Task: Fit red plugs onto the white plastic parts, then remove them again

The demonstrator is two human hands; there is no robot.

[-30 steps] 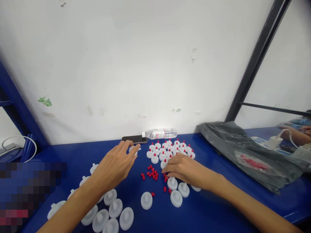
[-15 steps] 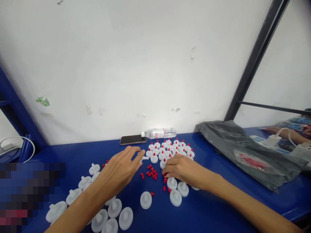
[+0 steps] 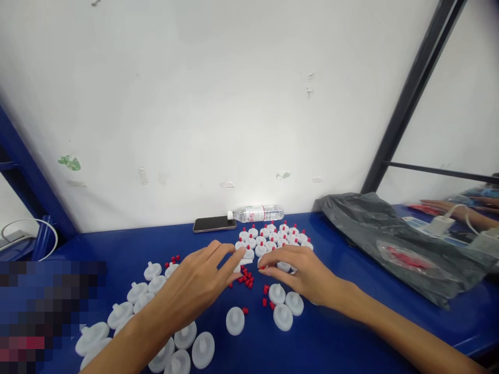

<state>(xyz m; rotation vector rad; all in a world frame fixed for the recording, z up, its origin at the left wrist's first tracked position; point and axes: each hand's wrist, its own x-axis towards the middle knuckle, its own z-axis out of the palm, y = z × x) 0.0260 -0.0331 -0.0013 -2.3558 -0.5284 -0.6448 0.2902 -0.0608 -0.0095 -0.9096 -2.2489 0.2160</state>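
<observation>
White wall (image 3: 218, 104) opp. me, bit tatty tbh: torn bits of pale tape (image 3: 143, 176) low down, a green scrap (image 3: 70, 162) stuck on at L, small scuffs (image 3: 310, 92) higher up twd R. Light's brightest mid-wall, just above the blue tabletop (image 3: 335, 343), which has a slight sheen. Blue upright (image 3: 31, 176) slants at far L; dark post (image 3: 413, 93) leans at R w/ thin crossbar (image 3: 440, 172), more wall behind.

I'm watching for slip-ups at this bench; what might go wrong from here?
The small red cap pinched by the right hand might slip. The left hand, holding a white nozzled disc, is close to the loose red caps and could scatter them. The water bottle lies on its side behind the capped discs; bumped, it might roll into them.
</observation>
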